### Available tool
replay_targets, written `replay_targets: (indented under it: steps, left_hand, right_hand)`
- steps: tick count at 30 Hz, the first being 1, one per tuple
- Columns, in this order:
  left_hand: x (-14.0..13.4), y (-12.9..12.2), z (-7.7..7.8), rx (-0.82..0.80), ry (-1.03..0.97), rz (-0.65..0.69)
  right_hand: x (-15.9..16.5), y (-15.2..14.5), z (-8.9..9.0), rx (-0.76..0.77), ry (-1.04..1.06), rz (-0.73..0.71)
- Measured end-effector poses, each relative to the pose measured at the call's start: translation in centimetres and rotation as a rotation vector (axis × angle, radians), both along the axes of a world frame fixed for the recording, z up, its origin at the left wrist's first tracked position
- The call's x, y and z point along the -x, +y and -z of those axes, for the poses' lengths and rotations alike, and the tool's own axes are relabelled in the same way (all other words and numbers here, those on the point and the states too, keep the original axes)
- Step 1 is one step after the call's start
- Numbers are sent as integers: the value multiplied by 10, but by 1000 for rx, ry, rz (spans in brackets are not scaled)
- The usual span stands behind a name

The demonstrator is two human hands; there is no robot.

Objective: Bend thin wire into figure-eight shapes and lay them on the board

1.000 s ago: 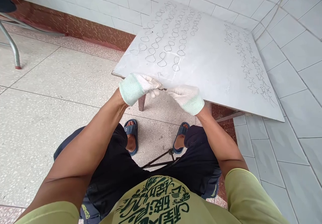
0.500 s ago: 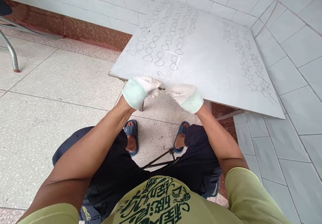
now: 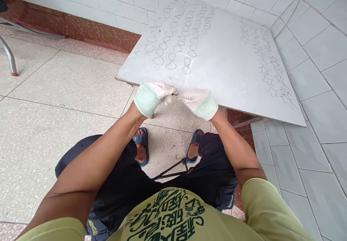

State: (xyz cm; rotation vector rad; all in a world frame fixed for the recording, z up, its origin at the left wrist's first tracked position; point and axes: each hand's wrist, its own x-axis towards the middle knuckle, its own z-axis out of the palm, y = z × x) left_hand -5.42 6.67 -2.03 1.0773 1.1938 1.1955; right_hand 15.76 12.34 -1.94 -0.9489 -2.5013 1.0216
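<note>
My left hand [image 3: 158,94] and my right hand [image 3: 196,102], both in white knitted gloves with pale green cuffs, meet at the table's front edge. Their fingertips pinch a thin wire [image 3: 173,78], whose bent end sticks up just beyond my left fingers. Most of the wire is hidden by the gloves. Past my hands, rows of wire figure-eights [image 3: 171,61] lie on the white tabletop [image 3: 222,67]. The closest one rests just beyond my fingertips, apart from them.
Several wire stars [image 3: 271,91] lie in rows along the table's right side. Tiled walls [image 3: 306,89] border the table at the back and right. A metal chair leg [image 3: 11,58] stands at the far left. A dark folding frame [image 3: 173,170] shows between my legs.
My fingertips have drawn a little closer together, and the small wire loop that showed between them is now mostly covered. The view has shifted slightly.
</note>
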Motion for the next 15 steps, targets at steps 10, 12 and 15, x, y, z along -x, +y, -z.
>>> replay_targets:
  steps: [10, 12, 15]
  left_hand:
    - [5, 2, 6, -18, 57, 32]
    - [6, 4, 6, 1, 78, 38]
    - [6, 6, 5, 2, 115, 40]
  right_hand:
    - [-7, 1, 3, 123, 168, 81]
    - [-8, -1, -1, 90, 162, 84]
    - [-9, -1, 1, 71, 197, 75]
